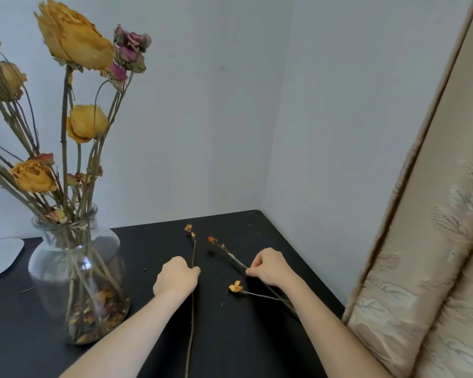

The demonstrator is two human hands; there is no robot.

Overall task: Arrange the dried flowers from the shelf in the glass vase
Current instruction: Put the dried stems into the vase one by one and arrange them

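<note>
- Left hand (pixel 176 276): closed in a pinch on a long thin stem (pixel 192 309) that lies lengthwise on the black tabletop (pixel 257 345), its small orange buds (pixel 189 230) pointing toward the wall
- Right hand (pixel 269 266): fingertips (pixel 248 272) pinched on a second, branched stem (pixel 235 261); its reddish bud (pixel 211 240) lies just beside the first stem's tip, and a side twig bearing an orange flower (pixel 235 286) rests on the tabletop below the hand
- Glass vase (pixel 78 274): stands upright at the left, well apart from both hands, already holding yellow and pink dried blooms (pixel 74 39), with loose petals collected at its base
- Step judged in hand: lifting the two loose stems for transfer to the vase
- Handling advice: dried stems likely snap easily, so grip lightly near the middle, lift straight up, keep the side twig from snagging
- Insertion: lead with the cut end and thread it between the standing stems at the vase neck (pixel 66 225) without knocking the brittle heads
</note>
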